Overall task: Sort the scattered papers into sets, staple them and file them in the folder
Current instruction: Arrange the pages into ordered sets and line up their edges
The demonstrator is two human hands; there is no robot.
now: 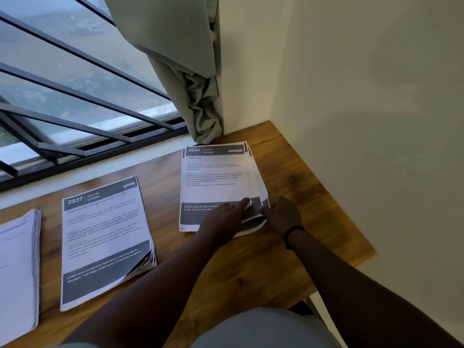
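Grey-clad lap at bottom edge, two forearms reaching over wooden desk (288, 259). Left hand (226, 217) pressing flat, fingers straight, on 2384 stack (216, 182). Right hand (281, 214), black wristband (292, 233), fingers at stack's fanned right edge; grip unclear. Left of that stack: 2937 stack (105, 237), then third pile (17, 267). Behind stack: curtain (190, 79), barred window (75, 84).

Matt printed paper stacks (216, 187) on smooth, grained wooden table (251, 267).
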